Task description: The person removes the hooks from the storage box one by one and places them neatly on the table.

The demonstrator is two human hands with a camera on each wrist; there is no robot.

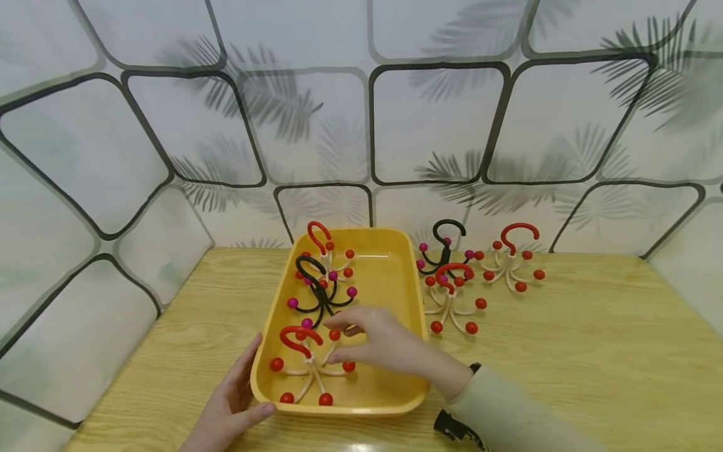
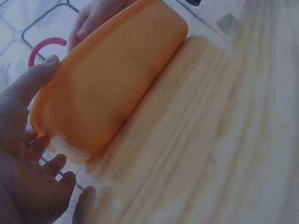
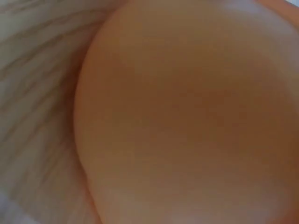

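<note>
A yellow plastic tray (image 1: 390, 409) stands on the table. My left hand (image 1: 228, 402) holds its near left corner, the thumb at the front rim and the fingers along the left side. My right hand (image 1: 384, 342) hovers inside the tray, thumb and fingers apart with nothing between them. Beside its fingertips is a hanger with a red hook (image 1: 309, 355), its pale curved arms tipped with red balls. Behind it lies a black hanger (image 1: 321, 295) with magenta balls, then another red-hooked hanger (image 1: 326, 257). The tray's wall (image 3: 187, 112) fills most of the right wrist view.
Right of the tray on the wooden table (image 1: 593, 351) stand a black hanger (image 1: 445, 254) and two red-hooked ones, the nearer hanger (image 1: 450, 301) close to the tray's side and the farther hanger (image 1: 511, 260) by the wall. The patterned wall (image 1: 437, 125) rises behind the table.
</note>
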